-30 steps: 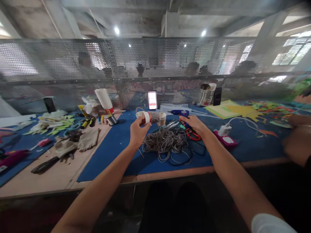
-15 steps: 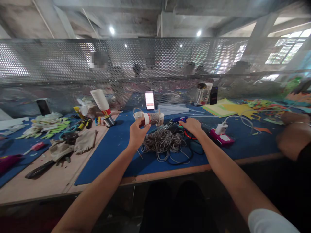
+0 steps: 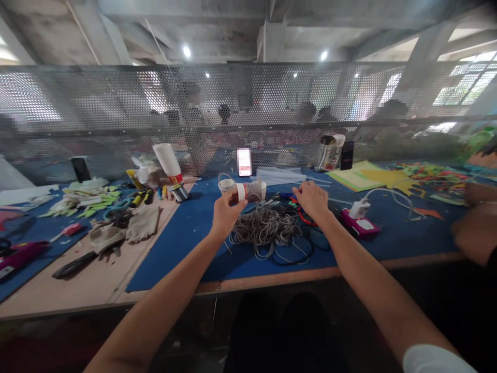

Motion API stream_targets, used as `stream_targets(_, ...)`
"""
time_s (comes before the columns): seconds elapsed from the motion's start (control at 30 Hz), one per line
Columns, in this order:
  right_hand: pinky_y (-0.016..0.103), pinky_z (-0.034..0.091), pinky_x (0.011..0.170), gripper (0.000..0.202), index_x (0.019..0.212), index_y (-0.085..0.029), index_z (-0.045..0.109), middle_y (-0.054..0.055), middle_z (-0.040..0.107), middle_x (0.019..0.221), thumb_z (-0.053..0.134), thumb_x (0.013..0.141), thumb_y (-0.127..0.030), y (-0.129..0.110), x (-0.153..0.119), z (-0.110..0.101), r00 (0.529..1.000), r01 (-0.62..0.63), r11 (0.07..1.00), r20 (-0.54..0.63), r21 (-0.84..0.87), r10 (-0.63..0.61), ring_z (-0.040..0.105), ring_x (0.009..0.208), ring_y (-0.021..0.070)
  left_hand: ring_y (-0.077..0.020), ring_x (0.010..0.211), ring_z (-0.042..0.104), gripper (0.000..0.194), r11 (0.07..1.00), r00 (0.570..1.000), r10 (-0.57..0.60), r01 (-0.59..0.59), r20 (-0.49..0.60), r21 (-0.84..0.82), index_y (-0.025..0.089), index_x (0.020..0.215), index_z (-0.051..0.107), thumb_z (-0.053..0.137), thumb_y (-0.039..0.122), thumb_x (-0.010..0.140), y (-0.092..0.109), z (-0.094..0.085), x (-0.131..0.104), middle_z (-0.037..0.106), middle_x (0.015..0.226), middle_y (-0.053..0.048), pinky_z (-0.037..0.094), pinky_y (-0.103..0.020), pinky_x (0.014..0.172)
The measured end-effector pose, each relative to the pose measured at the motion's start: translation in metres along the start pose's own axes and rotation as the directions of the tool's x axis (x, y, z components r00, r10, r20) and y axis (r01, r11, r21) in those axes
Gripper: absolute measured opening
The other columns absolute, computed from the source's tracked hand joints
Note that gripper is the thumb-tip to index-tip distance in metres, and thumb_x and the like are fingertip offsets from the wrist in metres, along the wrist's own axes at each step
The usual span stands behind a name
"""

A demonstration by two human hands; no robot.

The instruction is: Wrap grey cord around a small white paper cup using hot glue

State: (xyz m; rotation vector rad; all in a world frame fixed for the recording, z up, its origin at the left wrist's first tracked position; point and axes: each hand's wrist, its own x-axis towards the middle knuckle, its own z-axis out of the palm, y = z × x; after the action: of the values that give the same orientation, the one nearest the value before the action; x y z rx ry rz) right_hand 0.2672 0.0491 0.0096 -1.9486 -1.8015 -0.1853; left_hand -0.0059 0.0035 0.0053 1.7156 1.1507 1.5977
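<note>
My left hand [image 3: 228, 210] is closed around a white paper cup [image 3: 242, 191], which lies on its side in the air and has grey cord wound round part of it. Just behind it on the mat is another white cup [image 3: 225, 184] with a cord loop. Beside a blue-handled tool [image 3: 288, 196], possibly a glue gun, is my right hand [image 3: 312, 199], fingers bent and loosely apart, with nothing visible in them. Below both hands lies a tangled heap of grey cord [image 3: 266, 228].
A magenta power block [image 3: 359, 225] with a white charger sits to the right. A lit phone [image 3: 244, 161] stands at the back. Leftward are stacked paper cups [image 3: 166, 159], gloves [image 3: 143, 224] and a black-handled tool [image 3: 75, 264]. Another person's arm [image 3: 476, 228] reaches in at right.
My right hand has lifted off the blue-handled tool and moved slightly up, leaving it on the mat. My left hand still holds the cup. The view has shifted slightly left.
</note>
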Motion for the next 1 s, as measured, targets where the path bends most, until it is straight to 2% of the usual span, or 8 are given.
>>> stream_targets(0.07, 0.032, 0.045, 0.082, 0.043, 0.098, -0.018, 0.069, 0.012, 0.072, 0.103, 0.045, 0.096, -0.054, -0.014, -0.006, -0.002, 0.987, 0.158, 0.958, -0.054, 0.241, -0.149, 0.066, 0.092, 0.0236, -0.0213, 0.092, 0.07, 0.037, 0.999, 1.0, -0.01, 0.01, 0.01, -0.032, 0.013, 0.112, 0.069, 0.069, 0.024, 0.077, 0.0, 0.001, 0.0, 0.075, 0.103, -0.01, 0.053, -0.036, 0.092)
stream_targets(0.13, 0.029, 0.045, 0.076, 0.043, 0.092, -0.019, 0.066, 0.007, 0.072, 0.091, 0.048, 0.094, -0.058, -0.029, -0.014, -0.001, 0.952, 0.274, 0.827, -0.014, 0.491, -0.306, 0.064, 0.084, 0.0194, -0.022, 0.093, 0.071, 0.038, 0.999, 1.0, -0.015, 0.016, 0.017, -0.044, 0.012, 0.113, 0.069, 0.07, 0.024, 0.076, 0.0, 0.001, 0.0, 0.075, 0.103, -0.01, 0.053, -0.037, 0.093)
stream_targets(0.23, 0.029, 0.046, 0.076, 0.04, 0.095, -0.02, 0.063, 0.005, 0.071, 0.091, 0.061, 0.086, -0.058, -0.049, -0.027, 0.006, 0.922, 0.257, 0.687, 0.04, 0.679, -0.384, 0.064, 0.083, 0.0183, -0.0231, 0.095, 0.071, 0.038, 0.998, 0.999, -0.027, 0.029, 0.03, -0.057, 0.013, 0.112, 0.069, 0.07, 0.024, 0.076, 0.0, 0.001, -0.001, 0.076, 0.103, -0.01, 0.053, -0.037, 0.092)
stream_targets(0.47, 0.031, 0.049, 0.075, 0.024, 0.086, -0.021, 0.062, 0.001, 0.069, 0.079, 0.069, 0.082, -0.044, -0.054, -0.031, 0.012, 0.906, 0.197, 0.548, 0.062, 0.813, -0.418, 0.065, 0.075, 0.0175, -0.0243, 0.098, 0.071, 0.04, 0.997, 0.998, -0.027, 0.031, 0.056, -0.066, 0.014, 0.113, 0.068, 0.071, 0.024, 0.075, 0.003, 0.003, -0.002, 0.075, 0.108, -0.011, 0.053, -0.039, 0.094)
stream_targets(0.63, 0.029, 0.049, 0.062, 0.027, 0.086, -0.021, 0.06, 0.003, 0.073, 0.085, 0.069, 0.081, -0.046, -0.054, -0.026, -0.003, 0.915, 0.067, 0.403, 0.104, 0.913, -0.389, 0.06, 0.054, 0.0116, -0.0251, 0.1, 0.071, 0.042, 0.994, 0.995, -0.054, 0.061, 0.084, -0.09, 0.013, 0.115, 0.068, 0.071, 0.024, 0.074, 0.003, 0.003, -0.001, 0.076, 0.108, -0.011, 0.054, -0.041, 0.096)
stream_targets(0.77, 0.027, 0.046, 0.054, 0.024, 0.089, -0.021, 0.059, 0.005, 0.075, 0.087, 0.066, 0.084, -0.043, -0.063, -0.023, -0.021, 0.896, 0.007, 0.334, 0.142, 0.942, -0.421, 0.061, 0.052, 0.0103, -0.0242, 0.099, 0.071, 0.041, 0.991, 0.993, -0.049, 0.061, 0.105, -0.117, 0.014, 0.115, 0.068, 0.07, 0.023, 0.075, 0.002, 0.004, -0.002, 0.076, 0.106, -0.01, 0.055, -0.041, 0.094)
stream_targets(0.9, 0.027, 0.047, 0.056, 0.022, 0.092, -0.022, 0.062, 0.001, 0.066, 0.072, 0.065, 0.085, -0.042, -0.077, -0.014, -0.033, 0.905, 0.073, 0.349, 0.085, 0.934, -0.417, 0.06, 0.055, 0.0114, -0.0242, 0.096, 0.072, 0.037, 0.989, 0.992, -0.048, 0.063, 0.114, -0.134, 0.015, 0.111, 0.07, 0.07, 0.022, 0.074, 0.005, 0.004, -0.003, 0.076, 0.104, -0.009, 0.055, -0.04, 0.093)
stream_targets(1.0, 0.027, 0.047, 0.058, 0.02, 0.089, -0.022, 0.065, 0.002, 0.064, 0.079, 0.066, 0.085, -0.041, -0.086, -0.007, -0.032, 0.928, 0.194, 0.391, -0.039, 0.9, -0.37, 0.056, 0.057, 0.0098, -0.0245, 0.096, 0.072, 0.038, 0.991, 0.992, -0.054, 0.067, 0.113, -0.113, 0.015, 0.11, 0.07, 0.071, 0.022, 0.073, 0.007, 0.004, -0.003, 0.077, 0.103, -0.009, 0.056, -0.04, 0.092)
